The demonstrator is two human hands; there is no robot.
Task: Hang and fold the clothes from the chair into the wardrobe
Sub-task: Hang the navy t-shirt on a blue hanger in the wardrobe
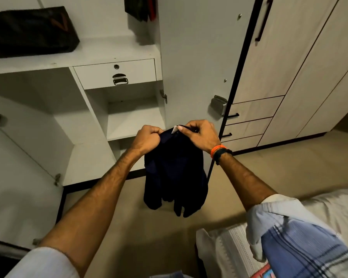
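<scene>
Wardrobe [117, 55] open ahead, black bag [28, 31] up on shelf, drawer [115, 74] below. Dark garment [175, 173] dangling mid-air before it, pinched at top by left hand [147, 138] and right hand [201, 135]. White tag [175, 129] showing, writing unreadable.

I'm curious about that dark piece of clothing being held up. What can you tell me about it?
The dark navy garment looks like soft, limp cloth. It hangs in loose folds in front of the open wardrobe, above the floor. A small white label shows at its top edge. The left hand and right hand grip that edge close together; nothing else touches it.
</scene>
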